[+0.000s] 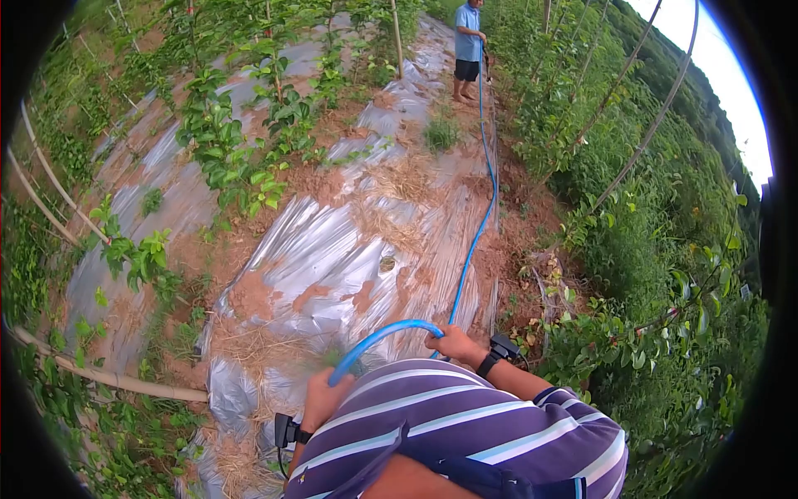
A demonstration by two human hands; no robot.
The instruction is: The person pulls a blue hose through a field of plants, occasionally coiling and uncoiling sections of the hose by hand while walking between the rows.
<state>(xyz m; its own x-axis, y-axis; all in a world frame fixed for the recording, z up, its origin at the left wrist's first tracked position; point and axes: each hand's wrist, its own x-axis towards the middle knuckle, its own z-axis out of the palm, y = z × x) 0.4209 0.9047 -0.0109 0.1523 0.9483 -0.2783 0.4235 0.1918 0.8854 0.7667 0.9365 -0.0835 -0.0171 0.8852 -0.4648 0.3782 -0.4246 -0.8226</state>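
A blue hose (475, 241) runs from the far path down to my body and bends in an arch between my hands. My left hand (324, 397), at the lower left, is closed around the near end of the arch. On the other side, my right hand (453, 342) is wrapped round the hose where it comes in from the path. Both wrists carry black devices on straps. Farther up the path, a person (468, 50) in a light blue shirt and dark shorts stands barefoot, with a hand at the hose.
Silvery plastic sheeting (320, 266) with soil and straw covers the ground ahead. Leafy plants (220, 150) with poles grow at the left, and dense bushes (640, 241) line the right. A pale pole (125, 381) lies at the lower left.
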